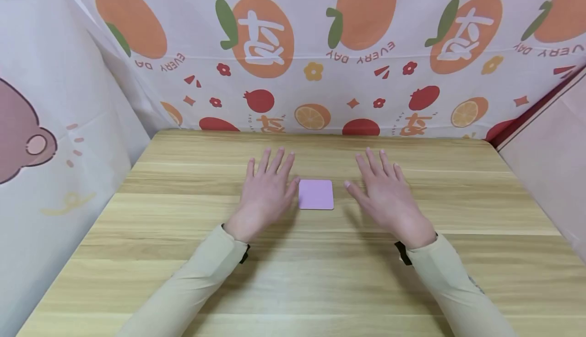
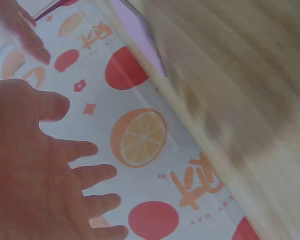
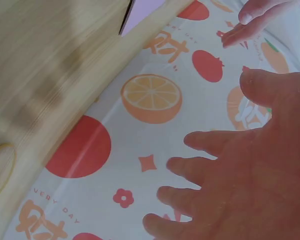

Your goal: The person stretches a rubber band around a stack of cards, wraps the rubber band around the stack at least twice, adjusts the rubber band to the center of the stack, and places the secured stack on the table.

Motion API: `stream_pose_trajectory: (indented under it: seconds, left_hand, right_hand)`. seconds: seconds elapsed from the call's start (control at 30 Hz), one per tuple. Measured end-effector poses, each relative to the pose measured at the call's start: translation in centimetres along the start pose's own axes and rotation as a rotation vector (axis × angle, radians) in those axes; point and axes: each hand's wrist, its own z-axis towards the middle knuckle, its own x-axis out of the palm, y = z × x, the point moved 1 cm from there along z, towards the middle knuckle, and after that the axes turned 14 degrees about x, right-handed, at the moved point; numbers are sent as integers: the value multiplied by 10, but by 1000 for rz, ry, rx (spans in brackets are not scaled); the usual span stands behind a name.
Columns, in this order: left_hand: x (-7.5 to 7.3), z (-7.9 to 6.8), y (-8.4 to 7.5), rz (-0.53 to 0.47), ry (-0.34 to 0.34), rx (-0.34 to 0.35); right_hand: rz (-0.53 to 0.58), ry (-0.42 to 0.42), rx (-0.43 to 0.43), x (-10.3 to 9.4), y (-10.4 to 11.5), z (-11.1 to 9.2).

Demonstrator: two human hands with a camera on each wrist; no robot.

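A flat lilac square with rounded corners (image 1: 316, 194) lies on the wooden table between the two hands. Just left of it, the left hand (image 1: 267, 192) is held palm down with fingers spread, its thumb tip overlapping the square's edge in the head view. The right hand (image 1: 386, 194) mirrors it on the other side, thumb pointing toward the square with a gap between them. Both hands cast shadows on the wood and hold nothing. A thin yellow loop (image 3: 14, 162) lies on the table in the right wrist view, mostly hidden by the right hand in the head view.
The wooden table (image 1: 183, 225) ends at the back against a fruit-printed cloth (image 1: 302, 87). Another pale cloth (image 1: 68, 123) hangs along the left side, and a light panel (image 1: 549, 174) borders the right. Dark bands show at both cuffs.
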Motion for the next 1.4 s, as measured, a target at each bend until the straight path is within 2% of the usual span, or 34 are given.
stream_pose_trajectory:
  seconds: [0.27,0.43,0.6,0.8,0.93,1.03,1.1,1.2,1.4]
  left_hand:
    - [6,2,8,6,-29,82]
    - [8,3,12,-49,-37,166]
    - [12,4,16,-111,-3,239]
    - [15,7,22,-221,57,326]
    - [16,10,27,-348,148,327]
    - [15,13,29,-448,241,291]
    - [14,16,30,-490,278,281]
    - [15,20,32,-526,298,283]
    - [19,31,35,-511,298,316]
  right_hand:
    - [68,-58,-50,1,-12,7]
    - [111,-68,-80,3,-28,14]
    - [230,-64,-135,9,-45,21]
    - [346,-41,-146,14,-68,27]
    - [376,-68,-180,13,-80,32]
    - [394,-73,-207,11,-89,37]
    - [401,-69,-223,12,-96,40]
    - [410,-42,-231,15,-107,45]
    - [411,48,-165,18,-127,53]
